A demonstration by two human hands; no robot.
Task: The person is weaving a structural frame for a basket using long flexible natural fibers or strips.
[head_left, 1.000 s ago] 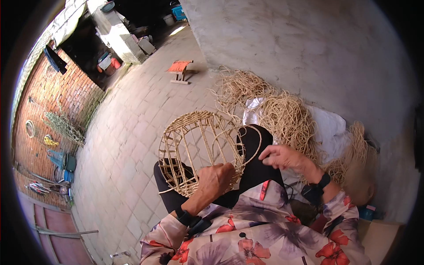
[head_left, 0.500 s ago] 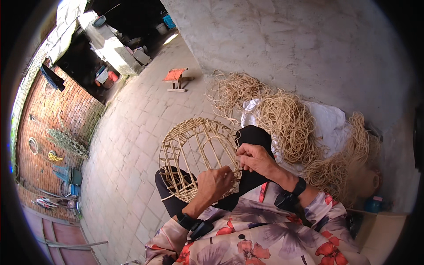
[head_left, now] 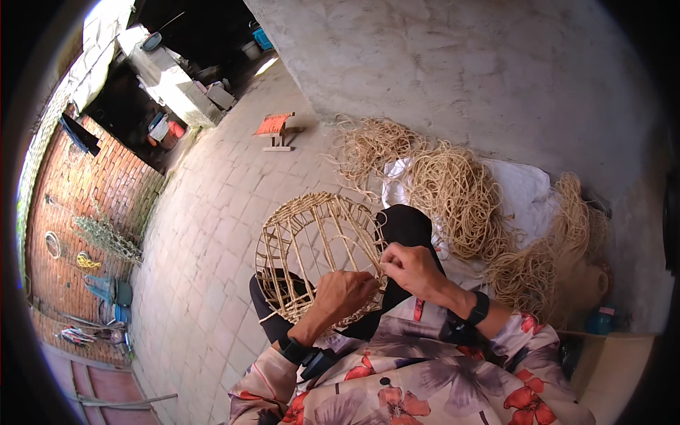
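An openwork basket (head_left: 301,204) of tan twisted cord over thin ribs rests across my knees, its open lattice facing me. My left hand (head_left: 346,292) is closed on the near right part of its rim, knuckles up. Just to the right, my right hand (head_left: 412,269) is pinched, thumb against forefinger, close beside the rim. What lies between those fingertips is too small to make out. A thin loop of cord (head_left: 380,218) stands out from the rim above my right hand.
Large tangled heaps of tan cord (head_left: 457,198) lie on a white sack (head_left: 528,195) along the grey wall (head_left: 460,71) to the right. A low orange-topped stool (head_left: 275,125) stands ahead on the paving. At left rises a brick wall (head_left: 85,191) hung with several things.
My right hand has shifted slightly down and left, nearer my left hand. The left hand stays on the rim. The view has tilted a little.
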